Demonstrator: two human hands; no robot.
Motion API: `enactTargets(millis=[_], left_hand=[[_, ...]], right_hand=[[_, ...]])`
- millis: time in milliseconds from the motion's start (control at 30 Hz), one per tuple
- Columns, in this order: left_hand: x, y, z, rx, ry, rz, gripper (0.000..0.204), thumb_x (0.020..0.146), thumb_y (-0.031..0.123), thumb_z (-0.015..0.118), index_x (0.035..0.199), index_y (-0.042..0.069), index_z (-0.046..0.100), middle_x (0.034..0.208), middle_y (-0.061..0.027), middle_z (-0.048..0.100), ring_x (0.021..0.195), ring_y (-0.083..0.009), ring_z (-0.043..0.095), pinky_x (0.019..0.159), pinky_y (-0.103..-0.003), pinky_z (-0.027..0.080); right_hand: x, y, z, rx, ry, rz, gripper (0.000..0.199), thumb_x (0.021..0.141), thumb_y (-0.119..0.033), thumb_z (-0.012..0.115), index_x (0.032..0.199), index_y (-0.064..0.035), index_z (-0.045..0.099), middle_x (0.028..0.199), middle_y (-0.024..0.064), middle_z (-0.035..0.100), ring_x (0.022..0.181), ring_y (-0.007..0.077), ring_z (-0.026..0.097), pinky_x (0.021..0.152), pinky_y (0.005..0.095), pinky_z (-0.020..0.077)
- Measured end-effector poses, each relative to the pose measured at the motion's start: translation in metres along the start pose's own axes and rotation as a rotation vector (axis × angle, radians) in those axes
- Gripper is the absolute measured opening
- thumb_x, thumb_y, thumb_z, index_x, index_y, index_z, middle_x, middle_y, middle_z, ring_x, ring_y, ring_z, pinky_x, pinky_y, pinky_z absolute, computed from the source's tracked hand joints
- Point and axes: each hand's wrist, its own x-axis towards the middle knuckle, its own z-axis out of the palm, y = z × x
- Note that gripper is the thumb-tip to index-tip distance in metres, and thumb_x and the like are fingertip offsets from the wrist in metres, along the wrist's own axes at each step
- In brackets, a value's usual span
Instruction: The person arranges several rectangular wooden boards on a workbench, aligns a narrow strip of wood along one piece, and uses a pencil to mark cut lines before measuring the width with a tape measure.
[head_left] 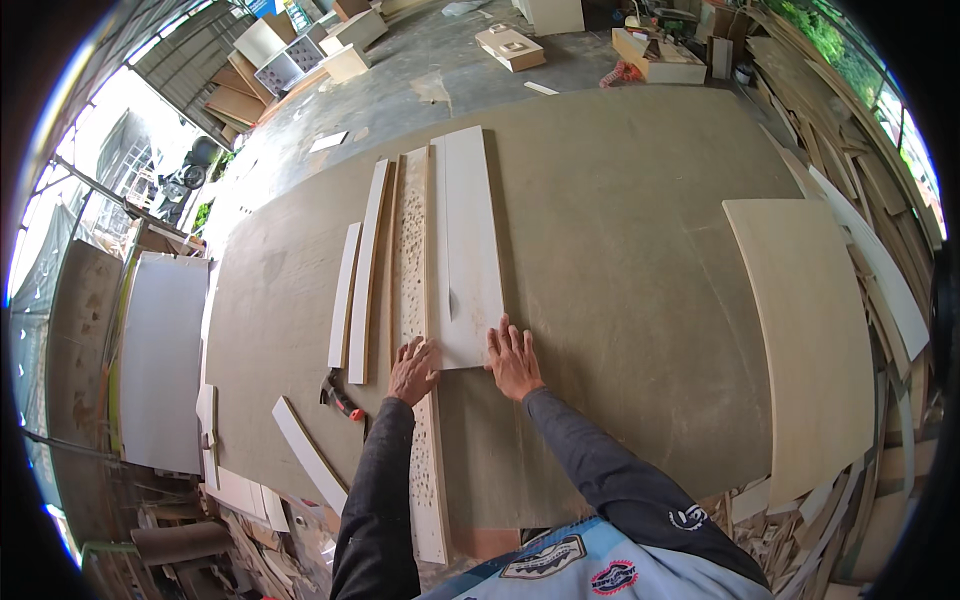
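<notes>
A long white panel (472, 230) lies lengthwise in front of me on the large brown worktable, with a thin line and a small dark slot along its left part. My left hand (412, 372) rests at its near left corner, fingers spread over the neighbouring speckled strip (412, 245). That strip runs along the panel's left side and extends further toward me. On the panel's near right edge lies my right hand (514, 362), its fingers stretched apart along the edge. Neither hand is closed round anything; the undersides of the fingers are hidden.
Narrow white strips (368, 275) lie left of the panel. A claw hammer (342, 398) is beside my left forearm, near another white strip (308, 455). A pale board (805, 340) overlaps the worktable's (630, 250) right edge. Stacked planks line the far right; cabinets stand beyond.
</notes>
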Motion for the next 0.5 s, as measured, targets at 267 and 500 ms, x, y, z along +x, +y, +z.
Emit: enactTargets(millis=[267, 500], left_hand=[[0.046, -0.017, -0.002, 0.050, 0.016, -0.024, 0.052, 0.077, 0.023, 0.071, 0.127, 0.012, 0.064, 0.144, -0.0053, 0.054, 0.140, -0.0310, 0.040, 0.113, -0.050, 0.028], [0.068, -0.030, -0.003, 0.079, 0.022, -0.023, 0.053, 0.077, 0.024, 0.073, 0.128, 0.013, 0.064, 0.145, -0.0045, 0.054, 0.139, -0.0313, 0.040, 0.111, -0.054, 0.026]], right_hand=[[0.051, 0.018, -0.005, 0.001, -0.016, 0.019, 0.073, 0.099, -0.039, 0.057, 0.156, -0.0005, 0.032, 0.165, 0.0297, 0.013, 0.149, 0.0386, 0.029, 0.121, 0.0571, 0.0210], [0.073, 0.025, -0.015, -0.014, -0.040, 0.029, 0.073, 0.099, -0.039, 0.057, 0.157, -0.0022, 0.032, 0.165, 0.0286, 0.013, 0.150, 0.0383, 0.027, 0.121, 0.0574, 0.0212]])
